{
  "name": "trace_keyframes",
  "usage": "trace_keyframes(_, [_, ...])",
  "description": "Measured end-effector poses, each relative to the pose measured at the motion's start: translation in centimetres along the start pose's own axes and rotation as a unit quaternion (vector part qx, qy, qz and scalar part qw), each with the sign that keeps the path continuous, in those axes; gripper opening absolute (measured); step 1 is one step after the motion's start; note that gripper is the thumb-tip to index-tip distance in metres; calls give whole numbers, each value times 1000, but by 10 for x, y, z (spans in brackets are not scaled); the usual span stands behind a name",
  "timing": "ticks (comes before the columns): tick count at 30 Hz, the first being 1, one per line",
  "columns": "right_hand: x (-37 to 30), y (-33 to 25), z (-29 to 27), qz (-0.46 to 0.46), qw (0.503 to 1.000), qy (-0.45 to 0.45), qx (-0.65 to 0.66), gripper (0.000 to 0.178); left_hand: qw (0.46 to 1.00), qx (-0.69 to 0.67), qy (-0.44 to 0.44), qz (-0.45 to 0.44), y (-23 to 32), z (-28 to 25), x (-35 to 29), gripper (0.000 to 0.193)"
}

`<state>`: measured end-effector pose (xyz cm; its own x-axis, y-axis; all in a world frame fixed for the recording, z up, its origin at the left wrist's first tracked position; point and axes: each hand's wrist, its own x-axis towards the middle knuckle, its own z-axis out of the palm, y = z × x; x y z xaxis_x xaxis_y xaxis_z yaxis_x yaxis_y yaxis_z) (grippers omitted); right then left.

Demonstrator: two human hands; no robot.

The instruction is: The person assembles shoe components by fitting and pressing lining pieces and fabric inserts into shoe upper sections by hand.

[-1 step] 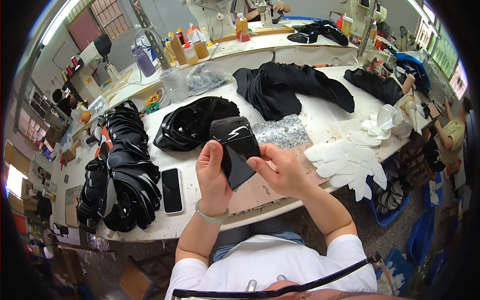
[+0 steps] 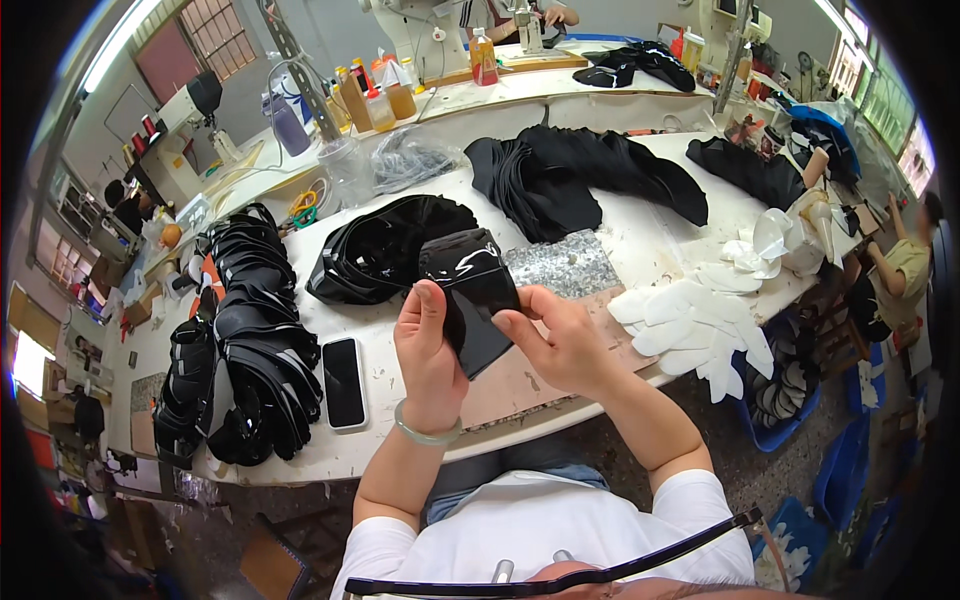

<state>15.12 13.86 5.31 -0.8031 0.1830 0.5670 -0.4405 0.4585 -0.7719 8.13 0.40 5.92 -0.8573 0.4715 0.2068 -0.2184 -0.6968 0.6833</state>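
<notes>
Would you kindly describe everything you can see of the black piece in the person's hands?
The black piece looks like thin, flexible sheet, perhaps synthetic leather. Its upper part is glossy, with bright white streaks that may be reflections; a smoother, dark grey-looking part extends below it, nearer the person. It is held at a slant over the white table. The left hand grips its left side, thumb on top; the right hand holds its right edge. Its underside is hidden.
</notes>
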Motion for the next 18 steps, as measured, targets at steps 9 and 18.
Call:
trace_keyframes(9, [-3,7,0,8,999,14,-45,27,986,-137,68,-70,-16,-12,23,47])
trace_keyframes(18, [-12,17,-6,86,980,-84,160,20,969,-234,49,-57,-6,-48,20,48])
